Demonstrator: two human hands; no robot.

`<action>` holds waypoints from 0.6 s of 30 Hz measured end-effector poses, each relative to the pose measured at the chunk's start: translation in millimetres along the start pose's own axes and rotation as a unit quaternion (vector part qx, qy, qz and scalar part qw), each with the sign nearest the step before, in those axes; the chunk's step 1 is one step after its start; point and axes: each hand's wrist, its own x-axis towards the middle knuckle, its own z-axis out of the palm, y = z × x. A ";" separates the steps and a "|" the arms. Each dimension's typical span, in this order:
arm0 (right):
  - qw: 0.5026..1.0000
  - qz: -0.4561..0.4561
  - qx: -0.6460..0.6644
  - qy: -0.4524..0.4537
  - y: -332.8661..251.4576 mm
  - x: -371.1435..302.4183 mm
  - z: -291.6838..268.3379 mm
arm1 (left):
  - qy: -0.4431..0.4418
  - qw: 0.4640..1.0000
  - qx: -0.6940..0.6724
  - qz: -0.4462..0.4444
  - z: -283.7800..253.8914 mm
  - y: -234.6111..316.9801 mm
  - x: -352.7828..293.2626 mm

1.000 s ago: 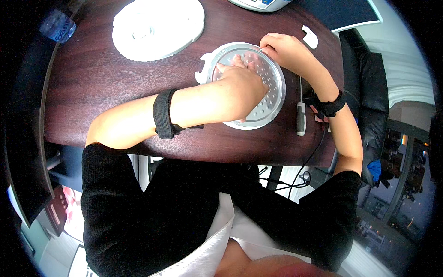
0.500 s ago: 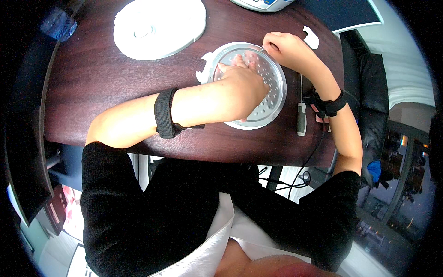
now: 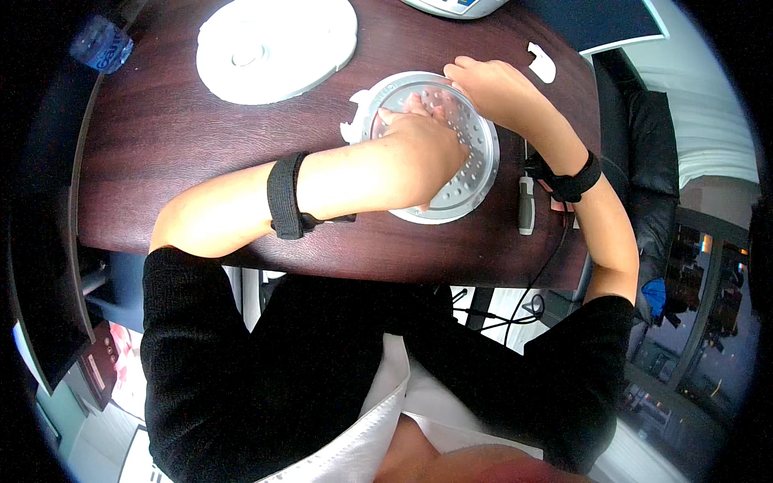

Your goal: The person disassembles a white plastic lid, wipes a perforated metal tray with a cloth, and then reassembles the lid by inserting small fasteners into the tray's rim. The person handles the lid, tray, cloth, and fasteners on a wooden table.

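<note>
A round, shiny metal disc with many holes (image 3: 456, 183) lies on the table, set in a white rim (image 3: 488, 171) with small tabs on its left side. Across its middle rests my left hand (image 3: 423, 149), fingers spread over the holed surface. At the disc's far right edge is my right hand (image 3: 487, 84); its fingers are curled together, and whatever they grip is hidden. Farther off to the left sits a large white round cover (image 3: 302, 50) with a small raised knob. To the right of the disc lies a screwdriver with a grey and white handle (image 3: 526, 211).
A small white curved plastic piece (image 3: 543, 64) lies at the far right of the brown table (image 3: 185, 145). Beyond stands part of a white appliance (image 3: 459, 6). A plastic bottle (image 3: 103, 47) is at far left. A black cable (image 3: 555, 251) hangs over the near right edge.
My right hand has shifted slightly left along the disc's far rim, with its fingers turned more toward the edge. My left hand stays nearly in place.
</note>
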 end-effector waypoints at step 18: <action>0.955 0.196 0.222 0.011 14.7 -3.4 3.6 | -0.022 1.000 -0.008 -0.005 -4.4 0.2 0.6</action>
